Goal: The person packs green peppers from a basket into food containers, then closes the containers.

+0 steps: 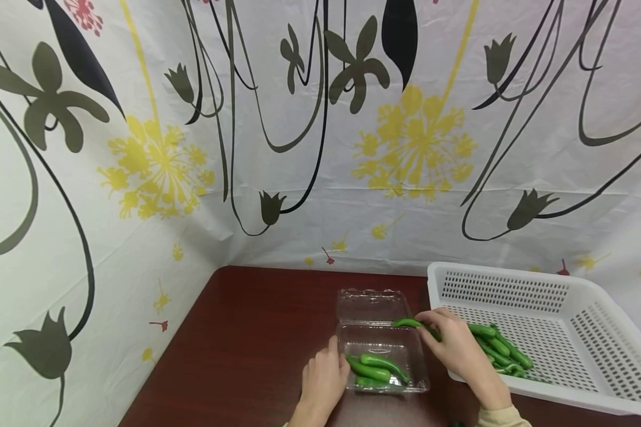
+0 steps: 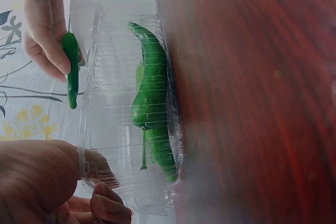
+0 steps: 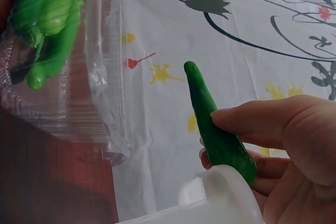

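My right hand (image 1: pixel 451 342) pinches a green chili pepper (image 3: pixel 211 121) between thumb and fingers. It is above the gap between the clear plastic clamshell box (image 1: pixel 418 362) and the white basket, the pepper's tip pointing left over the box. My left hand (image 1: pixel 324 375) grips the box's left side, its thumb and fingers at the rim in the left wrist view. Several green peppers (image 2: pixel 152 85) lie in the box's base, and its lid (image 1: pixel 371 308) stands open toward the back.
A white perforated basket (image 1: pixel 582 379) stands at the right, with several green peppers (image 1: pixel 499 347) heaped near its left side. Dark red wooden table (image 1: pixel 235 344) lies beneath everything. A flower-printed sheet (image 1: pixel 310 237) hangs behind and to the left.
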